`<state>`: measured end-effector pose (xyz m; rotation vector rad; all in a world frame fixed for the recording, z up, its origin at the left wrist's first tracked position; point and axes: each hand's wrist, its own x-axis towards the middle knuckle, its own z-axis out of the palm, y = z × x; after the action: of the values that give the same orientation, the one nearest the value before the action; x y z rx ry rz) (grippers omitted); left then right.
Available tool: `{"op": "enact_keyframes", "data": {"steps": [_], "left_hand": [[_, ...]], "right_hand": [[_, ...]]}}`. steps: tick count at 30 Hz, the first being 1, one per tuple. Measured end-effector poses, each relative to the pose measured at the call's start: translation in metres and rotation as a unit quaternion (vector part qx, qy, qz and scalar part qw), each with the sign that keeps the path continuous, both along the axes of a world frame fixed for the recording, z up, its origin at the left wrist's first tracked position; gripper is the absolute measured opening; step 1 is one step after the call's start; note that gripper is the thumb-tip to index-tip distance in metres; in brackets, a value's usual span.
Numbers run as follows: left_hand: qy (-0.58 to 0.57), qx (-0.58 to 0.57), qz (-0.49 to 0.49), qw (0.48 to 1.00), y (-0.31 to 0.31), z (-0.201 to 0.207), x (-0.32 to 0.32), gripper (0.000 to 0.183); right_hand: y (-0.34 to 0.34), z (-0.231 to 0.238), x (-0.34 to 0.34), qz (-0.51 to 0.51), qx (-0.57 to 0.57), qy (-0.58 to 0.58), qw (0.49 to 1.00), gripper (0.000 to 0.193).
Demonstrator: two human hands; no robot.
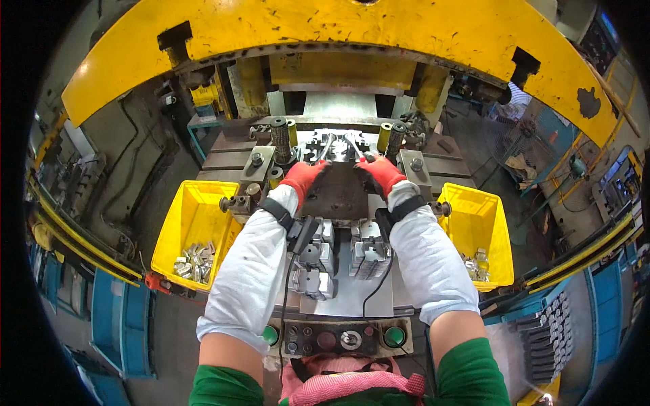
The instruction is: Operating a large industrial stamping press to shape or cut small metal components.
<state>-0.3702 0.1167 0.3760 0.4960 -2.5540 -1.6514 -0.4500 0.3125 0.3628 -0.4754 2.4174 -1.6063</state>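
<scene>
Both arms stretch forward into a yellow press, in red gloves and white sleeves. My left hand is closed around a slim silver metal tool, which angles forward to the die. My right hand grips a similar slim metal tool, also pointing into the die. The kind of these tools is hard to tell, and their far tips blend with the bright metal there. Between my forearms, stacked flat metal parts stand on the left of a metal plate, with another stack on its right.
A yellow bin with loose metal pieces sits left, another yellow bin right. Guide posts flank the die. The yellow press beam arches overhead. Nearest me is a control panel with green buttons; cables hang from both wrists.
</scene>
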Motion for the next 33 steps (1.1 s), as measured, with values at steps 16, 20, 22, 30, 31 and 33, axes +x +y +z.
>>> {"op": "enact_keyframes", "data": {"steps": [16,20,22,30,31,33], "left_hand": [[-0.064,-0.13,0.36,0.922,-0.132,-0.089,0.338,0.021],[-0.117,-0.028,0.369,0.921,-0.118,-0.096,0.339,0.022],[-0.089,-0.038,0.359,0.928,-0.115,-0.097,0.333,0.021],[0.063,0.028,0.372,0.926,-0.095,-0.098,0.352,0.019],[0.058,0.047,0.39,0.918,-0.086,-0.095,0.358,0.019],[0.082,0.076,0.395,0.912,-0.077,-0.087,0.357,0.019]], "right_hand": [[0.253,-0.083,0.286,-0.393,0.119,0.02,0.912,0.046],[0.209,-0.073,0.302,-0.152,0.014,-0.002,0.988,0.051],[0.182,-0.063,0.291,-0.046,-0.02,-0.077,0.996,0.052],[0.148,-0.012,0.271,-0.025,-0.152,-0.196,0.968,0.045],[0.139,-0.006,0.255,-0.028,-0.121,-0.184,0.975,0.043],[0.12,0.006,0.218,0.028,-0.132,-0.035,0.99,0.039]]}}
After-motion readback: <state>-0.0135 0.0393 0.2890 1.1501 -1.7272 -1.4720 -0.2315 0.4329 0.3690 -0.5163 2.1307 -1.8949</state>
